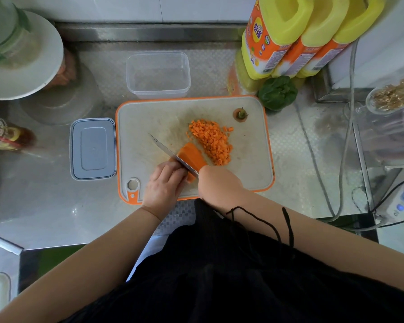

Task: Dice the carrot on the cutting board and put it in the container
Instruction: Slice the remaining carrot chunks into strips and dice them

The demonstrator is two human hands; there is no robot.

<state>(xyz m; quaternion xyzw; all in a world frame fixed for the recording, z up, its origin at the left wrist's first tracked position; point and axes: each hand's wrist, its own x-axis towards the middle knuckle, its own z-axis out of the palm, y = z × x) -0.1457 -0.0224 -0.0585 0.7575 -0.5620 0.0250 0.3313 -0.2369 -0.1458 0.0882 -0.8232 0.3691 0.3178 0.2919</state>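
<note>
Midway through the job, one heap of dice (211, 142) lies on the board (149, 117), beside one uncut carrot piece (191, 156) and one trimmed top (240, 114). Left hand (165, 183) grips the carrot; right hand (219, 183) grasps the single knife (168, 151), its blade on the piece. One container (158, 73) sits unfilled behind the board, its lid (93, 148) on the table (56, 206).
</note>
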